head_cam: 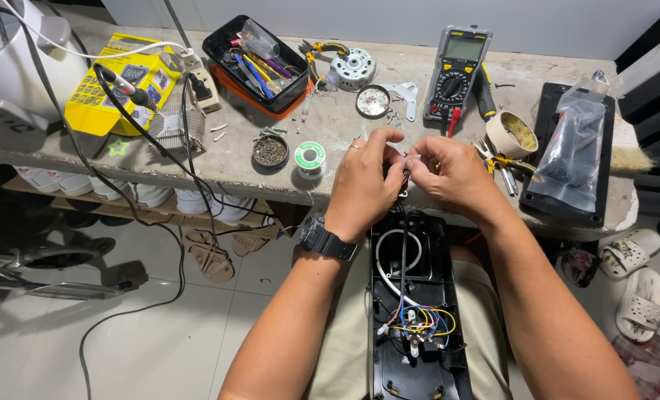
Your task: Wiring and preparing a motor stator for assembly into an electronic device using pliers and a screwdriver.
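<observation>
Both hands, left [363,181] and right [452,178], are pinched shut on a wire [404,176]; overtightening could snap it from the casing [417,311].

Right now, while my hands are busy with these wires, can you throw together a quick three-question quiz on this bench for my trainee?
1. True or false: the left hand wears a black wristwatch.
2. Multiple choice: what lies just right of the right hand on the workbench? A) pliers with yellow handles B) a hammer C) a glue gun
3. Fill in: the multimeter at the back of the bench has a ____ probe tip by its lower edge.

Key:
1. True.
2. A.
3. Red; the red tip sits just below the meter.

Note: both hands pinch thin wires above the opened black device on the person's lap.
</observation>
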